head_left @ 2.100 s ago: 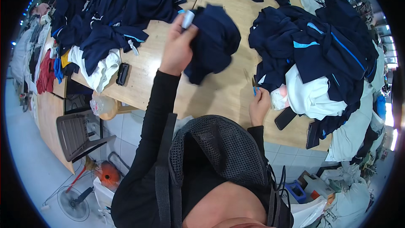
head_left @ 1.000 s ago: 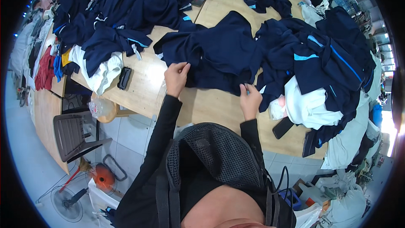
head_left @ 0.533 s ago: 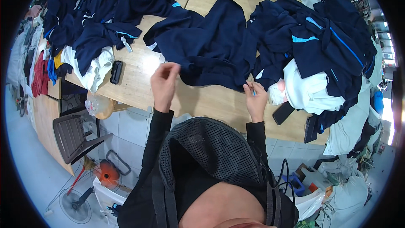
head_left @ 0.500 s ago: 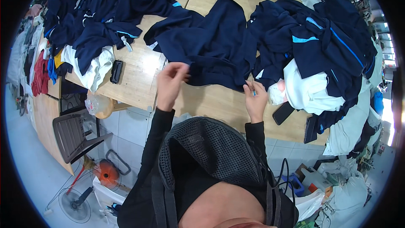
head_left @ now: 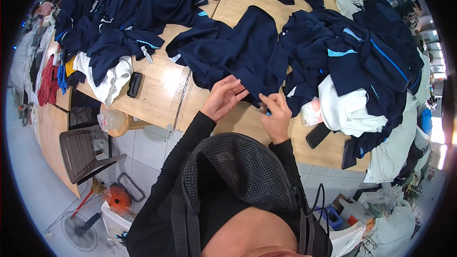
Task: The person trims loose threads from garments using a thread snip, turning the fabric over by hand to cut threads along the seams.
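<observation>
A navy blue garment [head_left: 247, 43] lies spread on the wooden table in front of me, its near edge at my hands. My left hand [head_left: 224, 99] is at that edge, palm turned up and fingers stretched out, the fingertips touching the cloth or just beside it. To its right, my right hand [head_left: 276, 116] is closed around small thread snips [head_left: 268, 113]. Only a blue bit of them shows between the fingers; the blades are mostly hidden. The right fingertips are close to the garment's lower right edge.
Heaps of navy garments lie at the left [head_left: 143, 4] and right [head_left: 333, 38], with white cloth [head_left: 347, 102] below the right one. A black phone [head_left: 318, 135] lies near the front edge; a black case [head_left: 134, 84] is at left. A chair [head_left: 78, 154] stands left.
My left hand has moved right and opened at the garment's edge. My right hand has shifted left, nearer to it, with the snips. The view has shifted slightly.
</observation>
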A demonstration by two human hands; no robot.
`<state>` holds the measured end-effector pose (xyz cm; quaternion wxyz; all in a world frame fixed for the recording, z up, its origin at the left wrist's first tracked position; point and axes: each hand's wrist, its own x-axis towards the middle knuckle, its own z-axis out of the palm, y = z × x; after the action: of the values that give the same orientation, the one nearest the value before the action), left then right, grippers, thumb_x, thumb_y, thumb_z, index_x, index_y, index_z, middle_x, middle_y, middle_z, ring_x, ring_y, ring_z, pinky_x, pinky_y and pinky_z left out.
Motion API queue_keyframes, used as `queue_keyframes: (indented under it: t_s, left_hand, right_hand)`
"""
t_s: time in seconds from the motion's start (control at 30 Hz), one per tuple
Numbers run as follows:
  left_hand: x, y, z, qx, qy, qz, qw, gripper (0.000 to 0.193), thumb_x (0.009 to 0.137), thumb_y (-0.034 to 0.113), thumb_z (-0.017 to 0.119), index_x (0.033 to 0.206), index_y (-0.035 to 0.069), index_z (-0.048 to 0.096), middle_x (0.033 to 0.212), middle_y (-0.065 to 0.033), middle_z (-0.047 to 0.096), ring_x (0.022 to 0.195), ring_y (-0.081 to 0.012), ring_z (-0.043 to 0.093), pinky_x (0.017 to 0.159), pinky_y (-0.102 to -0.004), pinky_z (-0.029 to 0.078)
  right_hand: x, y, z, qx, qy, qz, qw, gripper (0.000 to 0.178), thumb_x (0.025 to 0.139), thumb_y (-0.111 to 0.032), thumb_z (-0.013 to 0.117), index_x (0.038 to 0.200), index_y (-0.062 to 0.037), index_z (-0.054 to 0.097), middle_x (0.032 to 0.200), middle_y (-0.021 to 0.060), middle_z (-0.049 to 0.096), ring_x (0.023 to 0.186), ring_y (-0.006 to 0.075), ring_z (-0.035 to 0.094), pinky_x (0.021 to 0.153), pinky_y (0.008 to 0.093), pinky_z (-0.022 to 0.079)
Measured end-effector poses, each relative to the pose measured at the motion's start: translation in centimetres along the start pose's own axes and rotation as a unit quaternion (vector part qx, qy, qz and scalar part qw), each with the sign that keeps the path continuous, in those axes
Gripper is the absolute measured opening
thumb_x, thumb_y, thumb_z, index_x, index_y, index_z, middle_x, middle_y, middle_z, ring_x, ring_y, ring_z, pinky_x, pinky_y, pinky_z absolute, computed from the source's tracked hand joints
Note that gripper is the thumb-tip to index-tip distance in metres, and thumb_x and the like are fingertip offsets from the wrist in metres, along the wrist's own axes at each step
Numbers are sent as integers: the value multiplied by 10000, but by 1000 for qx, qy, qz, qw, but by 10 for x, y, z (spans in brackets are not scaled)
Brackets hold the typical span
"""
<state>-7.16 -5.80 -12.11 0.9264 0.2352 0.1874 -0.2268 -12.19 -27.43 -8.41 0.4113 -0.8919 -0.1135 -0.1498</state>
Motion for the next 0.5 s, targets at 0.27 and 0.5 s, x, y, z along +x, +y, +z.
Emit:
queue_keyframes:
  t_s: [0.27, 0.5]
  left_hand:
    - [-44, 31, 54, 226, -97, 178, 953, 360, 952, -163, 706, 1283, -29, 663, 1258, -60, 742, 1163, -105, 695, 1001, -258, 572]
    - [-65, 23, 59, 301, -165, 156, 926, 305, 952, -159, 713, 968, 60, 502, 1059, -18, 666, 1188, -123, 694, 919, -235, 557]
  right_hand:
    - [3, -37, -20, 86, 87, 47, 991, 433, 763, 122, 828, 1163, -44, 829, 1021, 72, 701, 781, 167, 659, 659, 313, 535]
    - [51, -72, -13, 129, 23, -83, 988, 482, 759, 102, 872, 1211, -59, 827, 998, 81, 679, 841, 181, 690, 696, 305, 536]
